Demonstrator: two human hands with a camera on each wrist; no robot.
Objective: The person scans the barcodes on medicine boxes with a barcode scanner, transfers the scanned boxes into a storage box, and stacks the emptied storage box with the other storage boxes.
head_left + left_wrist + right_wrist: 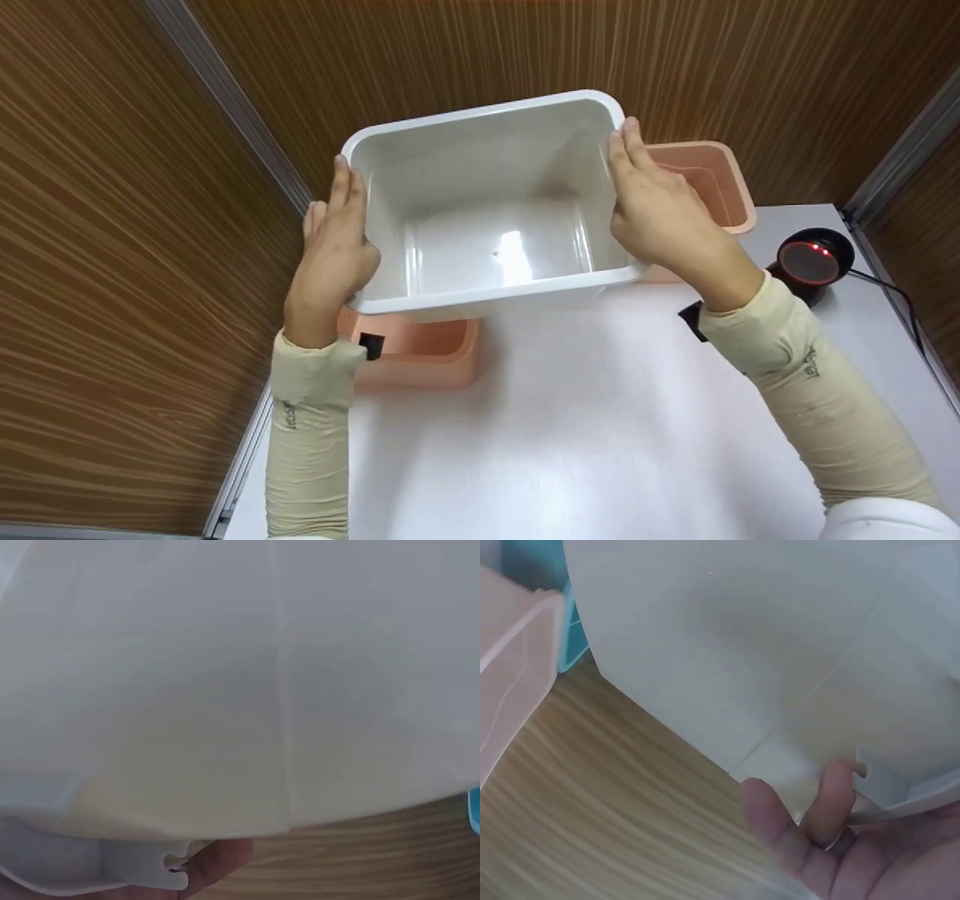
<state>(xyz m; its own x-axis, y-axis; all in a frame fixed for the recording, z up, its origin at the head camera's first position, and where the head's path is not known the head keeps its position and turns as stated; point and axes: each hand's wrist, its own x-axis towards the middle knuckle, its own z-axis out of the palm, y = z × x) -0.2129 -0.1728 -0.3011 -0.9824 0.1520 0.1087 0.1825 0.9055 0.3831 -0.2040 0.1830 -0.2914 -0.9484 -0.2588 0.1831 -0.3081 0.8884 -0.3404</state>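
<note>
A white plastic bin point(487, 165) hangs above the table, its open top tilted toward the head camera and nothing inside. My left hand point(330, 255) grips the rim at the bin's left end. At the opposite end my right hand point(664, 210) holds the rim, slightly higher than the left. In the left wrist view, the bin's outer wall point(187, 690) fills most of the picture, and a fingertip point(221, 862) shows beside a notched lip. Curled fingers point(834, 799) reach under the rim in the right wrist view, one wearing a ring.
One pink bin point(427, 371) stands on the white table point(585, 435) below my left hand; another pink bin point(709, 180) stands behind my right hand. A blue bin point(576, 637) shows in the right wrist view. A corded black scanner point(810, 262) sits at right. Wood-grain panels point(450, 52) enclose the table.
</note>
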